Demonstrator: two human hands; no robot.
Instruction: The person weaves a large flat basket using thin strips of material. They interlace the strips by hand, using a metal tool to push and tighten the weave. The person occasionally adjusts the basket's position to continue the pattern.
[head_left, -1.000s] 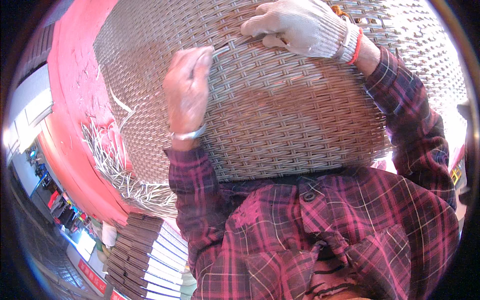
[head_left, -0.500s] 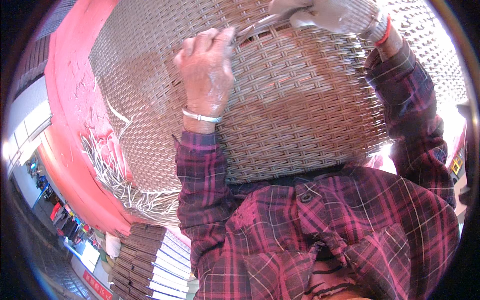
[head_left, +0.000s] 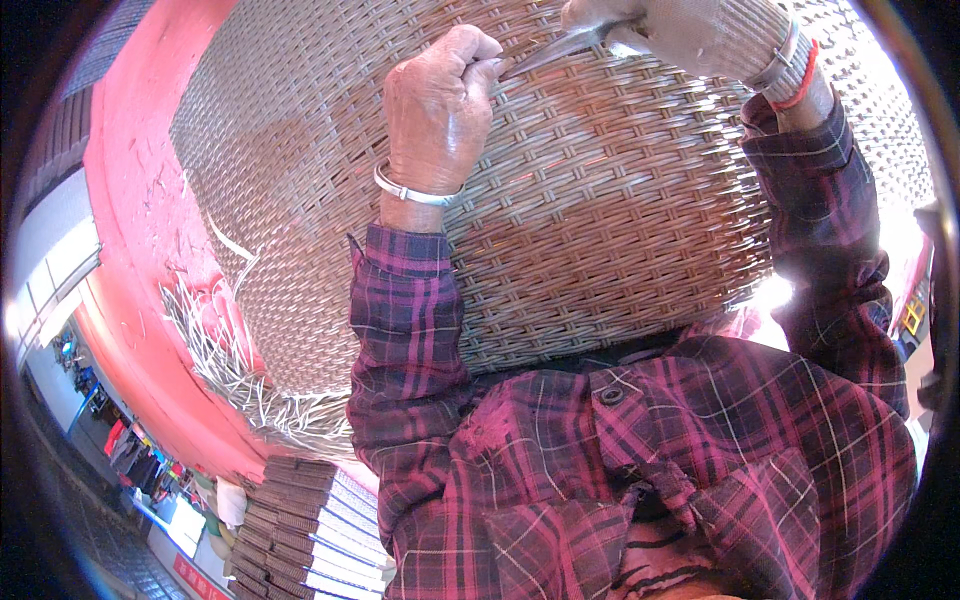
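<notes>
Between the two hands, a slim grey pointed piece slants up to the right, close above the brown wicker weave; whether it is a strip or a blade, I cannot tell. The gloved right hand grips its thicker end. The bare left hand has its fingers curled closed at the thin end, though whether they pinch the tip is unclear. The weave spreads under and around both hands. Just below the left hand, a pale bracelet circles the wrist; a red band sits at the right glove's cuff. Left of the left hand, a loose pale strand lies by the weave's edge, a red surface beyond it. Farther below the left hand is a heap of pale strips.
</notes>
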